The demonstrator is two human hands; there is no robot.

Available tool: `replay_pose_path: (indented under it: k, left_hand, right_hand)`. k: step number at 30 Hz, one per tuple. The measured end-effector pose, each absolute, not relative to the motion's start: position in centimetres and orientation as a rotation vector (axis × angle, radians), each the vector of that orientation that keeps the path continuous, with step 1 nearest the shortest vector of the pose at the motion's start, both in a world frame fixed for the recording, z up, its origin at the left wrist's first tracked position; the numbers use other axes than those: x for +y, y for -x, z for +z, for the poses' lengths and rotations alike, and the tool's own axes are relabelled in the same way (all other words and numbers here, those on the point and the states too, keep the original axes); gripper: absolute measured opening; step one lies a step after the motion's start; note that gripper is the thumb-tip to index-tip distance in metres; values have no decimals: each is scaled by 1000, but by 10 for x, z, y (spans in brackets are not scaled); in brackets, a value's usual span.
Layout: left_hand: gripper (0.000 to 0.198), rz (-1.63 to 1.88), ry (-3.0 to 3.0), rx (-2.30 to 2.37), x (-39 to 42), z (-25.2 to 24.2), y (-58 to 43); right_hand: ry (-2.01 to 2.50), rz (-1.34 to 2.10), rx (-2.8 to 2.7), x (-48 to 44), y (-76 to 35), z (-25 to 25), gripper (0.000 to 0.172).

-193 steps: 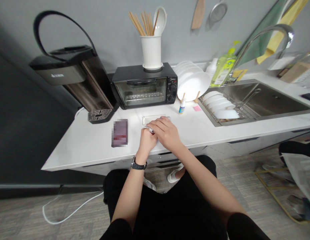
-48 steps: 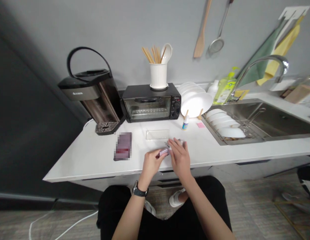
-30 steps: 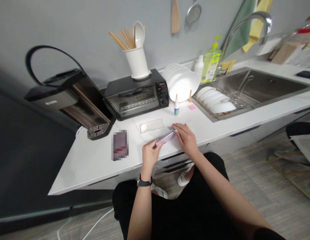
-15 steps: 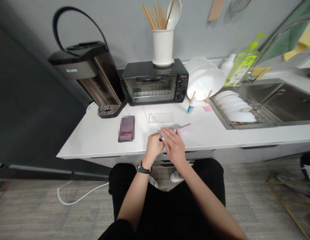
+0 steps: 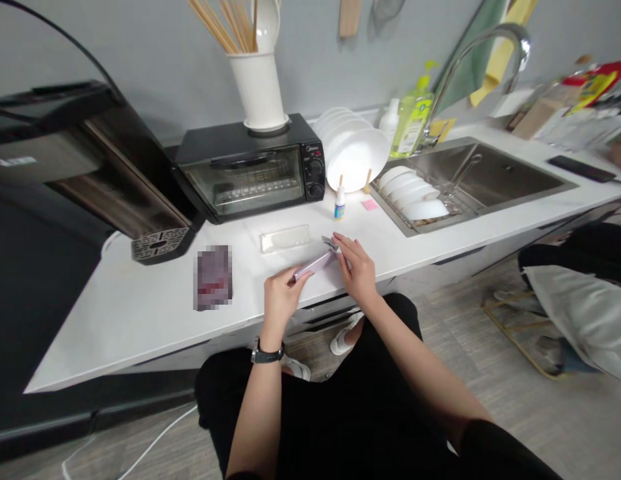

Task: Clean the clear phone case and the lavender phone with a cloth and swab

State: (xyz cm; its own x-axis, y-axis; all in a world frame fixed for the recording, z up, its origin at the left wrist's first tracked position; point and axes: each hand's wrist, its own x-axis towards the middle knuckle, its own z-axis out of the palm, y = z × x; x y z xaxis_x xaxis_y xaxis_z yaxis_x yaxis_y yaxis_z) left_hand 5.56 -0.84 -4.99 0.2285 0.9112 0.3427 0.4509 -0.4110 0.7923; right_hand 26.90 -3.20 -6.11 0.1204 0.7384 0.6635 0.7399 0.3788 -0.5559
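Note:
My left hand (image 5: 283, 293) grips one end of a thin lavender slab (image 5: 316, 264), shaped like a phone seen edge-on, tilted over the front of the counter. My right hand (image 5: 357, 267) is at the slab's other end, its fingers closed on a small crumpled grey cloth (image 5: 330, 243). I cannot tell how firmly the cloth presses the slab. Just behind lies a shallow clear tray (image 5: 285, 239). A small white-capped bottle (image 5: 339, 203) with a blue and yellow label stands farther back, near a pink paper slip (image 5: 369, 205). Left of my hands is a blurred-out dark purple rectangular thing (image 5: 213, 277).
A black toaster oven (image 5: 250, 175) carries a white utensil cup (image 5: 260, 90). A tall dark dispenser (image 5: 135, 167) stands left. Plates (image 5: 357, 160) in a rack and a sink (image 5: 490, 180) holding bowls (image 5: 410, 190) are right. A seated person's light garment (image 5: 575, 313) shows at far right.
The view has swung to the right. My hands, close together before, have moved apart, and the lavender slab now spans between them, its near end in my left hand.

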Motion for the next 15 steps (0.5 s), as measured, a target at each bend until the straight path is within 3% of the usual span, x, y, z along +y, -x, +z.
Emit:
replay_pose_path:
  k: [8, 15]
  left_hand:
    - [17, 1087, -1967, 1290, -9, -49, -56]
    - [23, 1014, -2035, 1348, -10, -48, -55]
  right_hand:
    - [1302, -12, -1690, -49, -198, -64, 50]
    - [1049, 60, -1890, -51, -205, -56, 44]
